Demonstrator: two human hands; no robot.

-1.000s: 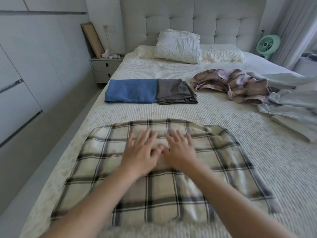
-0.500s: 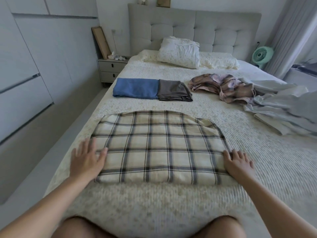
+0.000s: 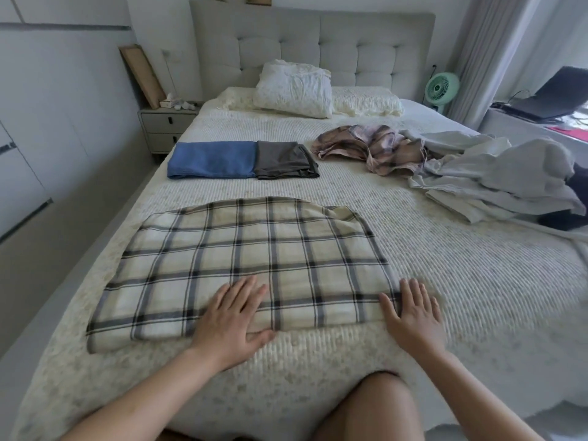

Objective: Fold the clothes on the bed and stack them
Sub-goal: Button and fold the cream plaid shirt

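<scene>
While the plaid cloth [image 3: 251, 265] lies spread flat on the near half of the bed [image 3: 477, 281], both hands rest open and flat, fingers straight: the left hand [image 3: 234, 316] on the cloth's near edge around its middle, the right hand [image 3: 412, 308] at the cloth's near right corner, partly on the bedcover; the two are well apart and grip nothing. Step in hand, by judgement: smoothing the piece before the next fold. To do it well, press wrinkles outward from the middle, square the rounded far edge, then take both corners of one side and lay them evenly onto the opposite side so the check lines match. Count, folded: one blue piece [image 3: 211, 159] and one dark grey piece [image 3: 284, 159], touching side by side near the left of the bed, not stacked. Count, unfolded: one pinkish plaid garment [image 3: 370, 148], crumpled; a pale grey heap [image 3: 496, 176] at the right, number of pieces not clear. Other: a pillow [image 3: 292, 90] by the headboard
</scene>
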